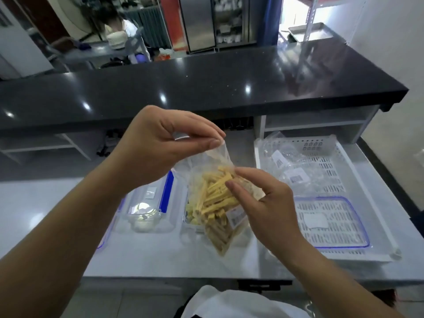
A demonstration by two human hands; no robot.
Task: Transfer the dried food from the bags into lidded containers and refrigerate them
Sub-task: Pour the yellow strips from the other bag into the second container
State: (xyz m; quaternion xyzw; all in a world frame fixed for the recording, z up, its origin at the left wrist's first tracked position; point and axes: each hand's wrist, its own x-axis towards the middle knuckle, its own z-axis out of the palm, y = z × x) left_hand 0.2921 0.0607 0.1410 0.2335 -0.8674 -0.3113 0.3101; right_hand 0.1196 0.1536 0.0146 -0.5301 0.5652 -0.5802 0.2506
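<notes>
One clear bag (pixel 220 198) of yellow sticks (pixel 215 196), held above the surface (pixel 46 203), long axis running far-to-near, mouth at the far end. Left hand (pixel 160 145) fingers pinch its top corner; right hand (pixel 263 203) fingers pinch its side. Two blue-trimmed containers (pixel 149 203) below, partly hidden. One white basket (pixel 321 161) right, contents hard to make out.

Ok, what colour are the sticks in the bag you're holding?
Pale yellow sticks in a clear bag, seen from the head view.
</notes>
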